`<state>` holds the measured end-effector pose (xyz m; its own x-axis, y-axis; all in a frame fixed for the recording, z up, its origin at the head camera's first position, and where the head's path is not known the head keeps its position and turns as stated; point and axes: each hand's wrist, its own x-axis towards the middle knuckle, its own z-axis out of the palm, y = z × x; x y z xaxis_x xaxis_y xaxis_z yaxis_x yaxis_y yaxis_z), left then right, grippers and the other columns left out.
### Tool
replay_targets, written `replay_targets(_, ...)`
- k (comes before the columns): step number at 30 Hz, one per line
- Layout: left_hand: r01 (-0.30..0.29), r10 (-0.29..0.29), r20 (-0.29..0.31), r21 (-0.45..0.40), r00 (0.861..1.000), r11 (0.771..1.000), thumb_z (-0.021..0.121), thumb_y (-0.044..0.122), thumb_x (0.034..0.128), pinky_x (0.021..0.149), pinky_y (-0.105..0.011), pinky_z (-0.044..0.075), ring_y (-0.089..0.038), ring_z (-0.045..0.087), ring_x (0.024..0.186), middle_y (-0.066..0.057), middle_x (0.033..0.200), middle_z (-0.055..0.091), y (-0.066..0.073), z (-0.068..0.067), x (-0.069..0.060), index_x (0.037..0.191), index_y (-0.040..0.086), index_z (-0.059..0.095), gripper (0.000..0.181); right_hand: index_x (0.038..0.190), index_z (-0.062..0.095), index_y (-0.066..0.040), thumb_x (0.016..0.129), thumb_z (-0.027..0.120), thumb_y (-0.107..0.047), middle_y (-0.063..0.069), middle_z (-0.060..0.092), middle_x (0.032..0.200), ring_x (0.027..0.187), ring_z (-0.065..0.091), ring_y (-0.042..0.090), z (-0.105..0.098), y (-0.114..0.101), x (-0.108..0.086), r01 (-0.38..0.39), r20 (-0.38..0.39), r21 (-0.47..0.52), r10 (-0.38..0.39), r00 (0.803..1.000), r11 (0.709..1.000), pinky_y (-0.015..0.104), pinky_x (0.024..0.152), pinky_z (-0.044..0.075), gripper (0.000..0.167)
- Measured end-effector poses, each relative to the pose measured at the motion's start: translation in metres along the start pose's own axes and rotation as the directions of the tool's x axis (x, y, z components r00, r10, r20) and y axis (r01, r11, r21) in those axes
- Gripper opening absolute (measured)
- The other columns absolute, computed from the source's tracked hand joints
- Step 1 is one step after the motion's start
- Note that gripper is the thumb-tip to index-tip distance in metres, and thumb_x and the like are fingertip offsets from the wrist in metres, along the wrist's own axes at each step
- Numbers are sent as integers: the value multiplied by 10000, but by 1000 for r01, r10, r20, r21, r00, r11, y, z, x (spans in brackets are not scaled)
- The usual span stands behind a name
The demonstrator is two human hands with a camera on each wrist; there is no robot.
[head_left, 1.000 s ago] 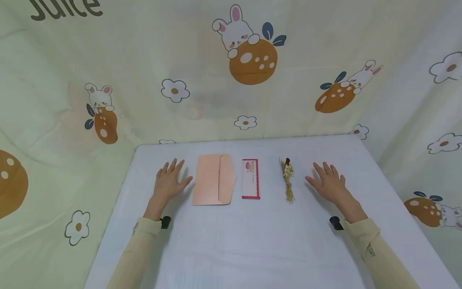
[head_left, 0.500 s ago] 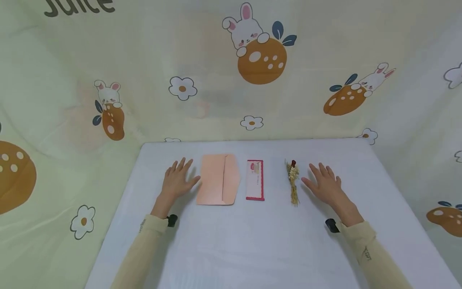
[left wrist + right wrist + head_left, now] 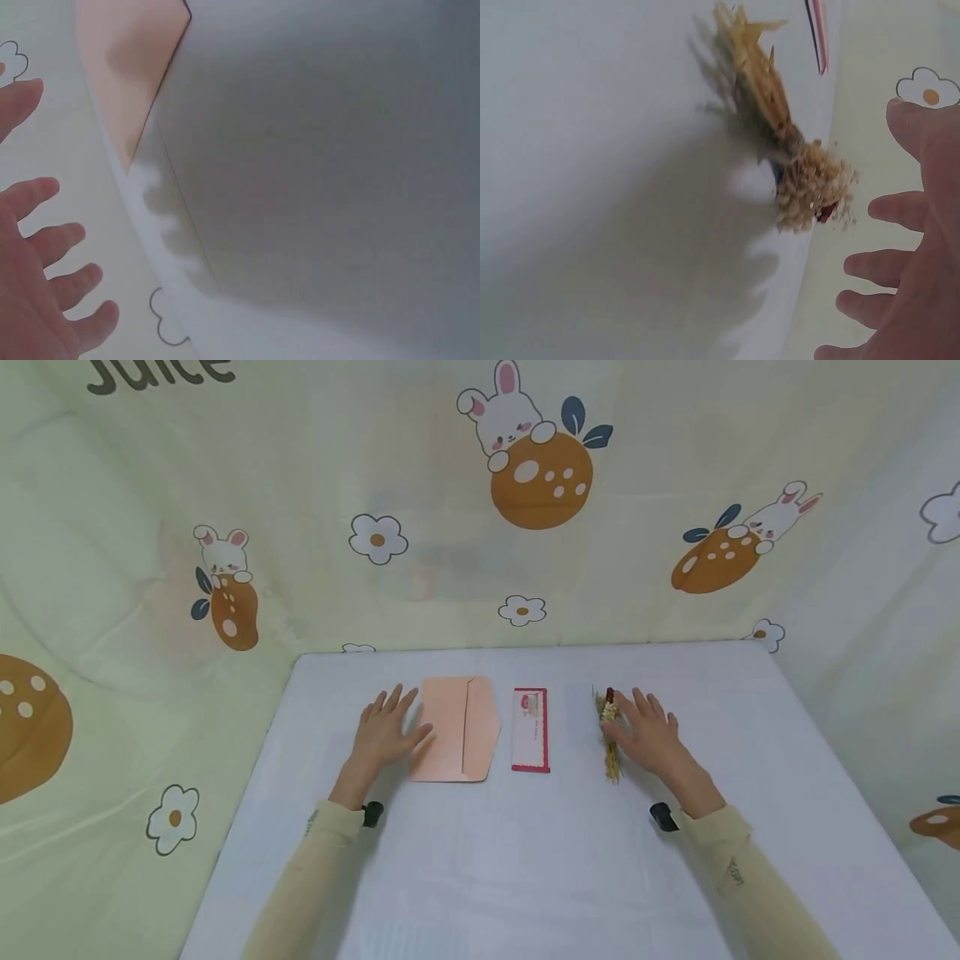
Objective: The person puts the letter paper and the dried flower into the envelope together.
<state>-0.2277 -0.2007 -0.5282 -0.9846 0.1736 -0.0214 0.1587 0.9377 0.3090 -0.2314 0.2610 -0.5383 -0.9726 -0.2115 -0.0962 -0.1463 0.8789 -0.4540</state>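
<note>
A pink envelope [image 3: 442, 727] with its flap to the right lies on the white table. The left hand [image 3: 382, 739], fingers spread, is at its left edge, the thumb over the paper; the left wrist view shows a gap between hand [image 3: 30, 277] and envelope [image 3: 124, 67]. Right of the envelope lies a white card with a red border [image 3: 529, 731]. Farther right is a small dried flower bunch [image 3: 612, 762], partly covered by the fingers of the right hand [image 3: 652, 739]. In the right wrist view the bunch [image 3: 810, 184] stands apart from the spread right hand [image 3: 907, 277].
The white table [image 3: 487, 868] stretches toward the front below the items. Behind it hangs a pale curtain [image 3: 300, 468] printed with rabbits, oranges and flowers, which also covers both sides. A dark wrist-worn piece [image 3: 663, 817] shows at the right cuff, another [image 3: 372, 813] at the left.
Both hands have moved inward, the left to the envelope's edge and the right over the flower bunch. The head view has shifted slightly. The envelope, card and bunch appear unmoved on the table.
</note>
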Motion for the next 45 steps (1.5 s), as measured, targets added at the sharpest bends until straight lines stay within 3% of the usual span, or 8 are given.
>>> replay_targets(5,-8,8,10,-3,1000,1000,520,595,977,1214,-624,163,-428,178,1538,-121,1683,199,7,4,3,1602,208,275,774,1602,221,-71,1020,438,-589,306,101,1649,1511,37,534,7,-17,8,26,-17,-14,-26,1000,1000,785,1113,22,809)
replay_targets(9,-21,20,21,17,1000,1000,506,609,979,1209,-629,178,-422,175,1541,-116,1685,195,12,6,5,1605,215,268,778,1584,278,-56,1019,481,-546,304,154,1640,1515,72,518,14,-33,13,52,-33,-28,-53,998,998,763,1135,43,774)
replay_targets(20,-51,48,47,74,998,996,468,624,983,1218,-605,177,-412,164,1546,-93,1694,166,28,12,17,1611,235,248,770,1577,313,-84,1000,548,-490,272,213,1639,1518,132,501,38,-76,30,116,-13,-91,-118,993,989,707,1184,81,744)
replay_targets(26,-90,85,57,95,995,991,471,602,993,1215,-596,198,-406,185,1543,-95,1691,183,37,17,20,1609,240,255,746,1572,332,-92,991,561,-503,246,240,1640,1531,156,456,52,-104,40,148,33,-110,-145,989,983,685,1195,117,748)
replay_targets(34,-127,122,49,112,991,986,493,598,982,1205,-595,224,-394,210,1538,-92,1678,232,48,26,22,1597,232,289,744,1574,338,-114,1012,512,-528,231,261,1638,1532,206,418,73,-131,51,264,98,-155,-251,963,952,662,1198,160,720)
replay_targets(40,-153,145,62,148,988,977,466,592,1000,1205,-605,214,-391,203,1540,-90,1682,219,55,34,26,1603,231,266,730,1570,346,-106,1025,516,-473,233,270,1633,1534,206,413,85,-141,55,338,140,-211,-314,939,917,602,1232,137,679)
replay_targets(45,-161,152,83,122,985,979,478,560,1007,1210,-613,194,-395,192,1543,-90,1681,221,61,36,27,1603,234,266,712,1554,379,-95,1027,529,-435,233,278,1630,1530,220,413,93,-147,56,389,169,-208,-359,918,897,603,1233,130,645)
